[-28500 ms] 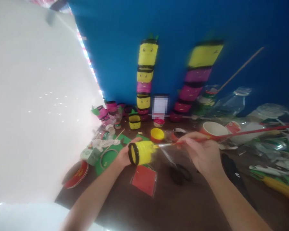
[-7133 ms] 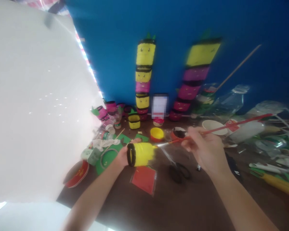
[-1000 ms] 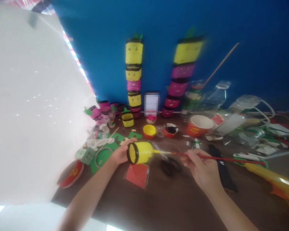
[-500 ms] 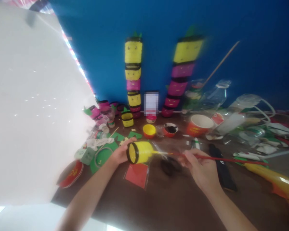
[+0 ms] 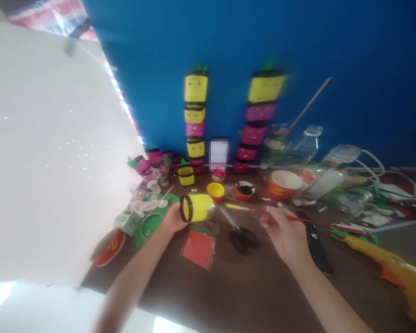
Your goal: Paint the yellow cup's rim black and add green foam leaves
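My left hand (image 5: 174, 219) grips a cut plastic bottle piece (image 5: 201, 206), painted yellow with a black rim. It lies on its side in the air, black-rimmed opening toward the left. In my right hand (image 5: 283, 231) is a thin red paintbrush (image 5: 314, 222), its yellow-coated bristles pointing left, a little apart from the bottle piece. Just beyond stand a cup of yellow paint (image 5: 215, 190) and a small cup of black paint (image 5: 244, 190). Below the hands lie black-handled scissors (image 5: 241, 236) and a red paper packet (image 5: 198, 249).
Two stacks of painted yellow and pink cups, one being the left stack (image 5: 196, 111), stand against the blue wall. On the right are a red paper cup (image 5: 283, 185), a clear bottle (image 5: 305, 143) and a yellow glue gun (image 5: 384, 259). A green tape roll (image 5: 152, 226) lies left.
The brush tip has come away from the bottle piece's right end, leaving a gap. My left hand has shifted slightly up and left with the piece. The camera view has tilted a little.
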Tool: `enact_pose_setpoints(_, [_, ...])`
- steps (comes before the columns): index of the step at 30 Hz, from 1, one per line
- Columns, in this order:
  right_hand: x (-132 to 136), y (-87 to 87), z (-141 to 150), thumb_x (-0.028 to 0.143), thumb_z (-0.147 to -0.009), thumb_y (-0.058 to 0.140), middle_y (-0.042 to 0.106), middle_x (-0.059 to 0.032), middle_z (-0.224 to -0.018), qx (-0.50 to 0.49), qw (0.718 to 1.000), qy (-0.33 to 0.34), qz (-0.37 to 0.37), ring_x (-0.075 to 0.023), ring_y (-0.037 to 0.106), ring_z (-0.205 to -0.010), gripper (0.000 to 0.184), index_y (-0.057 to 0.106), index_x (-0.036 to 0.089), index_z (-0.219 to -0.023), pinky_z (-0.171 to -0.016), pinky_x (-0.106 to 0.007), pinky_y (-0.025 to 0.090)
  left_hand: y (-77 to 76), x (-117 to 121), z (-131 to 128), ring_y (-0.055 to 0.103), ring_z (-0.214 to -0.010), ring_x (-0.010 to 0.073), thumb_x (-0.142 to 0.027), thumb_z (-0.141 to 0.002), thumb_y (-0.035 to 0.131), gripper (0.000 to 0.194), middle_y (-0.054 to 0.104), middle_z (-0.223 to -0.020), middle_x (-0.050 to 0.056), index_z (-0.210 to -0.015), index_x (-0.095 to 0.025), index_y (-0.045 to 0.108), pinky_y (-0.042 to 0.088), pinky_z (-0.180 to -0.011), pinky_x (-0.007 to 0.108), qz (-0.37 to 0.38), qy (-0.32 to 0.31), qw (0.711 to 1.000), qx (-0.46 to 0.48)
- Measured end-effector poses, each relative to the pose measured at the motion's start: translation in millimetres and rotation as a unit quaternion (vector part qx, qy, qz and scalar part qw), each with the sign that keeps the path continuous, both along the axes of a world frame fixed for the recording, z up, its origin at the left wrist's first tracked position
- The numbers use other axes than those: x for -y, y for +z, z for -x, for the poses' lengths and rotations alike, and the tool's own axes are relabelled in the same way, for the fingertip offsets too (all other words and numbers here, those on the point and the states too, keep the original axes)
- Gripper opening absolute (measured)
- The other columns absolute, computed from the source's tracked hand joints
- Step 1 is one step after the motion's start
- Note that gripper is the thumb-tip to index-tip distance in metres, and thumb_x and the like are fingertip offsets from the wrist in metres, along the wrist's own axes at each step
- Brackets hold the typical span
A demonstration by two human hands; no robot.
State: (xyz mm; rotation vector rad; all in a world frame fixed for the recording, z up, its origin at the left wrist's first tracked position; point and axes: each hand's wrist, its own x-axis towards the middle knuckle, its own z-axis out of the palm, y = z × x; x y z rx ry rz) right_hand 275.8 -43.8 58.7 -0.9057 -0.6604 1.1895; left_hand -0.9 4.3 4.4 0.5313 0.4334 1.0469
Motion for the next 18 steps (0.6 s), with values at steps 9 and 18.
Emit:
enact_pose_setpoints(9, [-47, 15.9, 13, 0.026, -0.054, 0.078, 0.048, 0.0083, -0.047, -0.102, 0.993, 0.04, -0.038, -0.0032, 0.043, -0.04, 0.029, 0.051, 0.018, -0.053, -0.036, -0.015, 0.038, 15.5, -32, -31, 0.051, -0.115, 0.0298, -0.034, -0.068, 0.06, 0.046, 0.066, -0.106, 0.013, -0.107, -0.01, 0.059, 0.03, -0.102, 0.046, -0.034, 0.005, 0.998, 0.044])
enact_pose_setpoints(18, [-66, 18.1, 17, 0.026, -0.055, 0.079, 0.055, 0.0053, -0.045, -0.027, 0.993, 0.108, -0.042, -0.0075, 0.052, -0.04, 0.027, 0.054, 0.018, -0.053, -0.037, -0.017, 0.039, -3.6, -49, -32, 0.045, -0.121, 0.0299, -0.033, -0.069, 0.058, 0.046, 0.066, -0.105, 0.011, -0.111, -0.014, 0.056, 0.027, -0.104, 0.046, -0.023, 0.015, 0.998, 0.052])
